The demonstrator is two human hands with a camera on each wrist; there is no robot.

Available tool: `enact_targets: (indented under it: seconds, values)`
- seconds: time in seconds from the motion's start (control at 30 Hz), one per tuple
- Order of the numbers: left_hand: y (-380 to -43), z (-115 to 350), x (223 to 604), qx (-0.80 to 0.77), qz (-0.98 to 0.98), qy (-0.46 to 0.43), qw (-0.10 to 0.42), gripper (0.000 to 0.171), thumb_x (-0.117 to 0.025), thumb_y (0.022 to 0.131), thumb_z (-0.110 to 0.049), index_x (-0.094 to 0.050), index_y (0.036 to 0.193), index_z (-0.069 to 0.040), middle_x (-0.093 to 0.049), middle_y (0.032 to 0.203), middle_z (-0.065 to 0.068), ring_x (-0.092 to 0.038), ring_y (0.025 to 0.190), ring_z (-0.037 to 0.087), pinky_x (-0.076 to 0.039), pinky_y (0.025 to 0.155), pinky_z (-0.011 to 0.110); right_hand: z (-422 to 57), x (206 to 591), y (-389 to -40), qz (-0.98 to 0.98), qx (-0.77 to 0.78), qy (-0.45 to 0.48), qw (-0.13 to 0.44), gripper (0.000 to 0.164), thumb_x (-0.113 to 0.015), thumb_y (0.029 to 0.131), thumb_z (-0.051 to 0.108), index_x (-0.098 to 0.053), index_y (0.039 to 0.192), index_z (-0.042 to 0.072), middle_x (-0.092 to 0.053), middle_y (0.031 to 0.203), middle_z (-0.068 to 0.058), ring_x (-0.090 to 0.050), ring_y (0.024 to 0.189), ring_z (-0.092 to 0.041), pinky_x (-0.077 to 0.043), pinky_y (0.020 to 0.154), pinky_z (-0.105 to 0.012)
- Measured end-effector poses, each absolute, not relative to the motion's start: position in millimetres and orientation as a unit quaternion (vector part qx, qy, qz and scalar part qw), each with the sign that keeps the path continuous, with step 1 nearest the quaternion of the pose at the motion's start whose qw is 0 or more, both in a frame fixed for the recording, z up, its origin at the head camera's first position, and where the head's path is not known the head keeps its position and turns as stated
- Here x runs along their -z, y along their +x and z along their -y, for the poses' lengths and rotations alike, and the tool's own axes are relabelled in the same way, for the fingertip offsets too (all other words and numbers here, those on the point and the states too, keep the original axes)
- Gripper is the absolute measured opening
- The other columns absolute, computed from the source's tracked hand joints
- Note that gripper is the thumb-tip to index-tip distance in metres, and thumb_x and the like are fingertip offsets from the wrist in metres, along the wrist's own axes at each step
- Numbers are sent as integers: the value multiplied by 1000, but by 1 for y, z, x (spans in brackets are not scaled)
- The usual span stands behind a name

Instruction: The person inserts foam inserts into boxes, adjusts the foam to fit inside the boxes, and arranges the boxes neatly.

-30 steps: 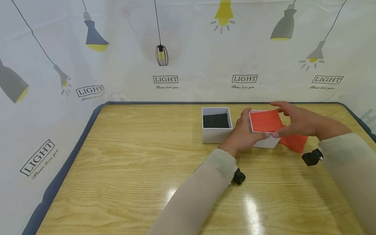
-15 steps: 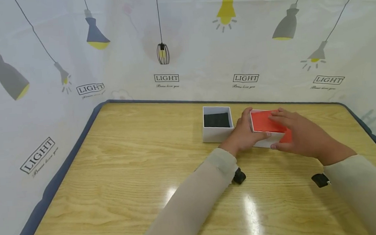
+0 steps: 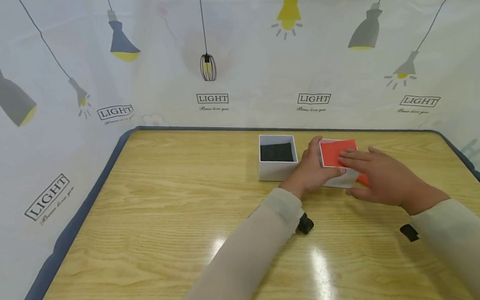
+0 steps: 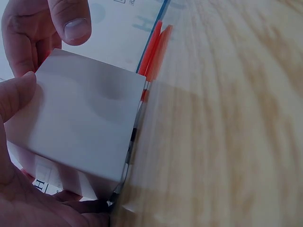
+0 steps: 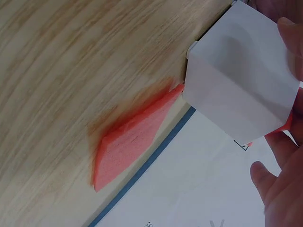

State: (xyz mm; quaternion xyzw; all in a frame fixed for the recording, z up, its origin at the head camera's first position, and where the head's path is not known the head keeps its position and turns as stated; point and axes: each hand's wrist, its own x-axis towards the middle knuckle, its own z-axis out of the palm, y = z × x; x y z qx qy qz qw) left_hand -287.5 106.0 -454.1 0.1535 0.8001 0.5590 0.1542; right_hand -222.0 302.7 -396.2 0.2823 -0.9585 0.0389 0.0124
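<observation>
My left hand (image 3: 307,171) grips a white square box (image 3: 341,180) from its left side, thumb along the front wall and fingers around the far side. A flat red soft-looking piece (image 3: 332,152) fills the box top, its far right corner raised at the rim. The right hand (image 3: 390,177) lays straight fingers on that piece, with its thumb low by the box's front right corner. Beside the box, a second red piece (image 5: 130,146) lies flat on the table, mostly covered by the right hand in the head view. The left wrist view shows the box's plain wall (image 4: 85,109).
Just left of the gripped box stands another white box (image 3: 277,171) with a black piece (image 3: 276,152) inside. The wooden table (image 3: 165,209) ends at a dark blue edge (image 3: 206,130), against a backdrop printed with lamps (image 3: 208,68).
My right hand has come from the box's right rim onto the red piece, its fingers flattening over it. The piece's far right corner now shows raised. The left hand keeps its grip.
</observation>
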Motion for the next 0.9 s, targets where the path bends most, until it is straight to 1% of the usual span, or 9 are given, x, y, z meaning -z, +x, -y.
enact_targets:
  seconds: [0.1, 0.3, 0.47, 0.63, 0.77, 0.9]
  values:
    - [-287, -106, 454, -556, -802, 152, 155, 105, -87, 88, -36, -17, 166, -35, -45, 155, -3, -49, 133, 14, -45, 114, 38, -301, 397, -224, 959, -34, 281, 4, 78, -88, 85, 31, -57, 149, 0, -57, 153, -19, -53, 141, -41, -29, 120, -68]
    - [-288, -107, 455, -552, -805, 154, 154, 105, -87, 87, -37, -18, 166, -35, -47, 152, -2, -51, 130, 13, -45, 113, 37, -300, 398, -227, 956, -36, 289, 12, 75, -90, 83, 29, -60, 145, -1, -61, 149, -20, -56, 138, -40, -31, 117, -70]
    - [-289, -106, 455, -551, -806, 154, 153, 105, -86, 88, -37, -17, 167, -32, -46, 153, -1, -50, 130, 14, -45, 112, 36, -295, 396, -230, 958, -31, 286, 6, 71, -88, 85, 29, -62, 144, -1, -62, 148, -20, -57, 138, -40, -30, 118, -69]
    - [-289, -107, 456, -553, -804, 153, 154, 105, -87, 88, -37, -17, 167, -32, -46, 153, -2, -49, 130, 14, -47, 110, 33, -294, 394, -235, 960, -18, 278, 6, 74, -87, 85, 33, -60, 145, -1, -59, 150, -20, -52, 142, -41, -28, 119, -69]
    - [-289, -108, 455, -551, -806, 150, 155, 106, -87, 88, -37, -17, 166, -33, -45, 154, -3, -48, 132, 14, -47, 110, 33, -295, 391, -237, 965, -4, 262, -3, 76, -86, 86, 34, -58, 147, -1, -56, 153, -21, -48, 145, -42, -25, 120, -70]
    - [-289, -108, 455, -547, -809, 147, 156, 106, -87, 88, -38, -17, 167, -34, -44, 155, -3, -49, 132, 15, -48, 110, 35, -294, 391, -239, 967, 6, 256, -17, 76, -84, 87, 36, -58, 147, -2, -56, 153, -21, -49, 145, -42, -24, 122, -68]
